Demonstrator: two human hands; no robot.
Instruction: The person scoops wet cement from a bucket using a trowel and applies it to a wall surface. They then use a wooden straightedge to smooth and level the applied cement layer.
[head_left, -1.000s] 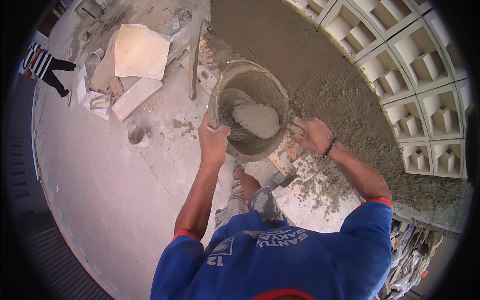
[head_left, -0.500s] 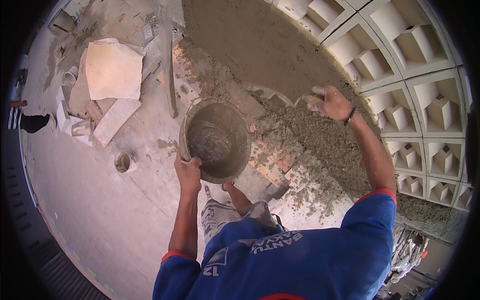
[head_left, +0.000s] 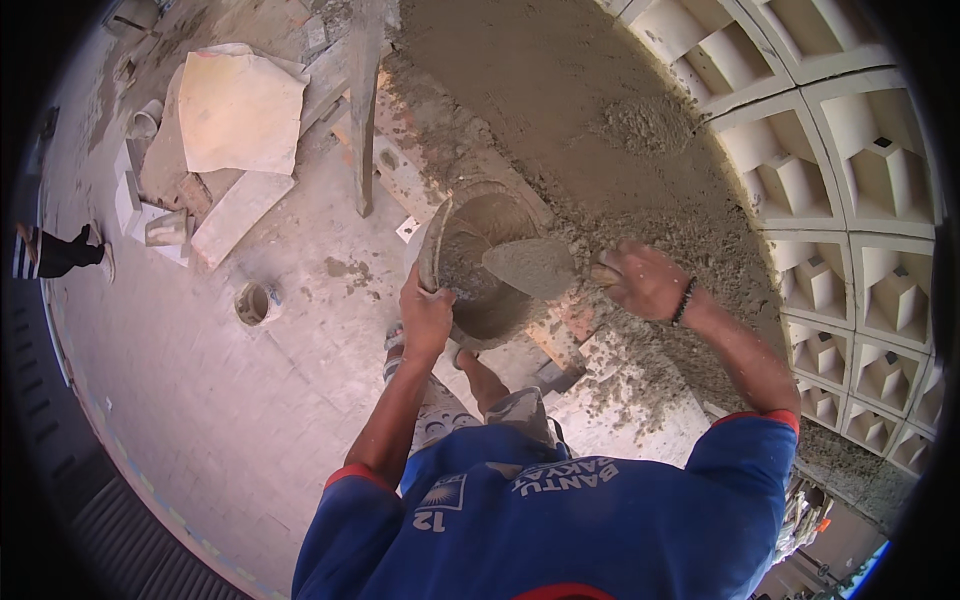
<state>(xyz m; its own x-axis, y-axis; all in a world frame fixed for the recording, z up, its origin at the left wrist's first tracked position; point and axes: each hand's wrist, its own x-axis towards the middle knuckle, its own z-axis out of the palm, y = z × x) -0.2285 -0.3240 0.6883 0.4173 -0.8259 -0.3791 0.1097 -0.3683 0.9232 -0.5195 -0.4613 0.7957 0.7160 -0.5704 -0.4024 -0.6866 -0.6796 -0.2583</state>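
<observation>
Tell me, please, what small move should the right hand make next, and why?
Probably lower the trowel into the bucket and scoop: the right hand holds its blade by the opening, with no clear heap on it, while mortar shows inside and the left hand grips the bucket, tilted.

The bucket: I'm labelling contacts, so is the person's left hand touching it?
Touching. The head view shows the left hand gripping the bucket at its rim, thumb over the edge.
</observation>
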